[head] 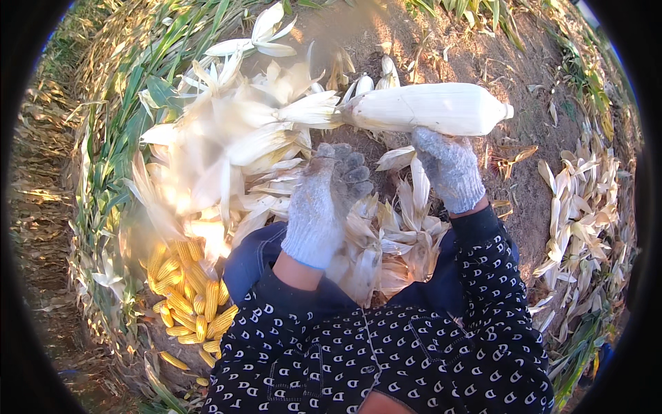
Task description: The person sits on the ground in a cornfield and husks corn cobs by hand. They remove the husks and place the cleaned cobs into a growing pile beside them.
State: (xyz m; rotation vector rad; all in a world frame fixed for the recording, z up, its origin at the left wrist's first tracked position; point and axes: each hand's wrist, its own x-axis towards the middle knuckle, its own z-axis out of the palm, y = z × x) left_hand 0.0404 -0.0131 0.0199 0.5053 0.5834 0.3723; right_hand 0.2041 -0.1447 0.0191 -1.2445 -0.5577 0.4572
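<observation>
A large ear of corn (424, 107) in its pale, dry husk lies crosswise in front of me. Its stubby end points right, and its left tip meets the loose husks. My right hand (447, 168), in a whitish knit glove, grips it from below near the middle; the ear hides some fingertips. Lower and to the left, my left hand (331, 191) wears a similar glove with grey-coated fingers. Those fingers are loosely curled, apart from the ear, and I see nothing held in them. Between my legs lies a heap of stripped husks (393, 243).
Husk-covered ears and loose husks (264, 139) are piled at left, partly blurred by glare. Husked yellow corn cobs (194, 295) lie heaped by my left leg. More dry husks (579, 212) are strewn at right on bare soil (522, 171). Green corn stalks (129, 139) border the left side.
</observation>
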